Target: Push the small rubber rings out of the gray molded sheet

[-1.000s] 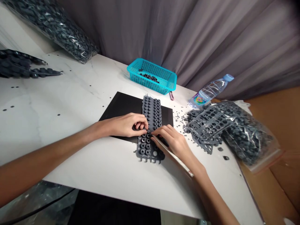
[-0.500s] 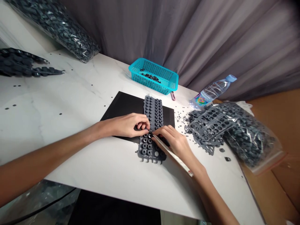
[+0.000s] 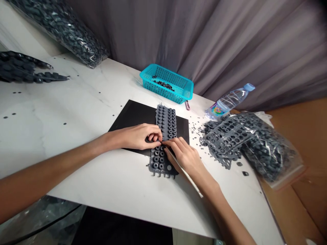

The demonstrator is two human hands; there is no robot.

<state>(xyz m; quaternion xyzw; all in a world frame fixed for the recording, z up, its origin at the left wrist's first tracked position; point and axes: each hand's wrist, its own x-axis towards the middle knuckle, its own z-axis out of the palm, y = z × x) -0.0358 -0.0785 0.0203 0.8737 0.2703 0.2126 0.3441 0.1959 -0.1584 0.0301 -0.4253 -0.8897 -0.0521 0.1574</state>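
Observation:
A dark grey moulded rubber sheet (image 3: 166, 119) with rows of round ring-shaped parts lies lengthwise over a black mat (image 3: 135, 115). My left hand (image 3: 146, 136) is on its left side, fingers curled, with thumb and forefinger pinched at the sheet's middle; what is between them is too small to make out. From the right, my right hand (image 3: 185, 153) closes around a thin, pale, flat stick-like tool (image 3: 187, 177). The tool's tip meets the sheet beside my left fingertips, and its far end sticks out past my right wrist.
Behind the mat stands a turquoise basket (image 3: 167, 97) holding small dark parts. To the right are a water bottle (image 3: 230, 100), punched sheets (image 3: 224, 137) and a plastic bag of dark parts (image 3: 270, 153). Another full bag (image 3: 74, 37) leans at back left. Small dark discs dot the white table (image 3: 102, 183).
My right hand has turned slightly, and the tool now lies more steeply, its far end shifted left. My left hand keeps its pinch at the same spot on the sheet.

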